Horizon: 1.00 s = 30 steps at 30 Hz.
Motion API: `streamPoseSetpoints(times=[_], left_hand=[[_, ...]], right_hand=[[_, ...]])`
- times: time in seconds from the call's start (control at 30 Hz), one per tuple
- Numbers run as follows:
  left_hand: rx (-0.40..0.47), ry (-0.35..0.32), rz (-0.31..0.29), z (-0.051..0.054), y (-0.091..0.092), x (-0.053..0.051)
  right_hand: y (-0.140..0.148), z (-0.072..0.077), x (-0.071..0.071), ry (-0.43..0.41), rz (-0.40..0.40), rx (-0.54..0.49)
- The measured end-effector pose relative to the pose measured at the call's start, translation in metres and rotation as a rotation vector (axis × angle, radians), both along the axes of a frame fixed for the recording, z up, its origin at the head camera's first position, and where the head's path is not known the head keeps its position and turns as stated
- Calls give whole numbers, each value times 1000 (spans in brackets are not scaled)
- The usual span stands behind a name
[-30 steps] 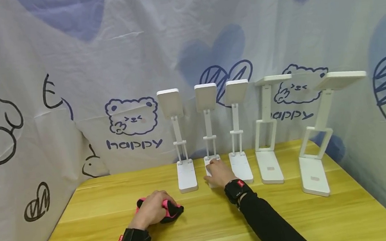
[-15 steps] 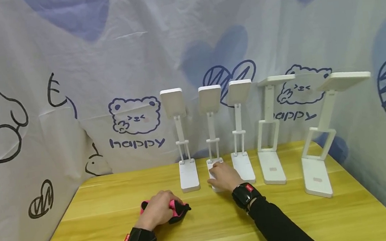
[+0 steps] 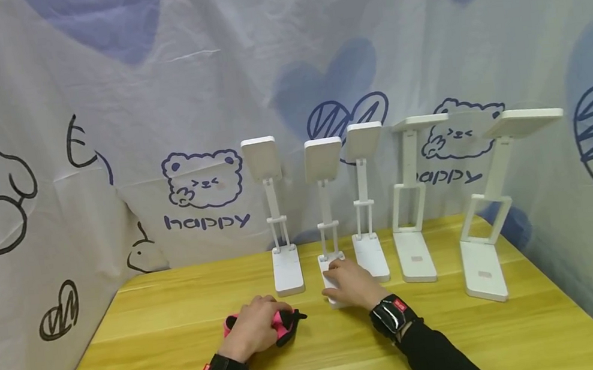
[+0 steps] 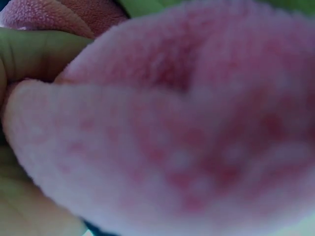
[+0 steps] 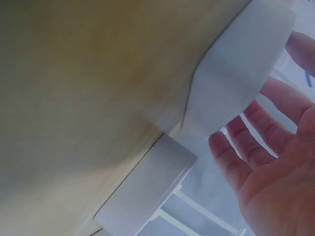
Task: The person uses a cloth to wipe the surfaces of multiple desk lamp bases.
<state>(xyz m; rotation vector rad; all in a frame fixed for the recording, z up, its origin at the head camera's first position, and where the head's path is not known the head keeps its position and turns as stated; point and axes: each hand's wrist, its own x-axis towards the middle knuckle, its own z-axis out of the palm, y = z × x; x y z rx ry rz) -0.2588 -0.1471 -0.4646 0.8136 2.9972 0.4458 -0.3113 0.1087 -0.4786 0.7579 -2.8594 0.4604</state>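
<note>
My left hand (image 3: 257, 328) grips a bunched pink and black plush cloth (image 3: 280, 326) just above the wooden table. In the left wrist view the fuzzy pink cloth (image 4: 162, 147) fills most of the picture, folded between the fingers. A white folding desk lamp (image 3: 321, 161), second from the left in a row, stands unfolded with its head tilted. My right hand (image 3: 354, 282) holds the base of this lamp, covering much of it. Seen from the right wrist, the fingers (image 5: 266, 123) lie along the edge of the white base (image 5: 231, 69).
One matching desk lamp (image 3: 287, 270) stands to the left. Several more, among them a near one (image 3: 371, 255) and a far-right one (image 3: 483, 271), stand to the right. A printed white curtain (image 3: 200, 98) hangs behind the wooden table (image 3: 169, 319).
My right hand has drawn the second lamp toward me, out of line with its neighbours. The left hand has shifted slightly right with the cloth.
</note>
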Motion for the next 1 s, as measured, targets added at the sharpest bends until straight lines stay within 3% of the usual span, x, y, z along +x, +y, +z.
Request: streamPoseSetpoints(times=[0.4,0.57,1.0], left_hand=[[-11,27,15,0,6,6],[-26,11,11,2,8,7],[-67,16,-21,1,15,7]], right_hand=[[9,7,27,-40,66,43],[11,6,39,-10,88,65],[14,16,51,-51,116,50]])
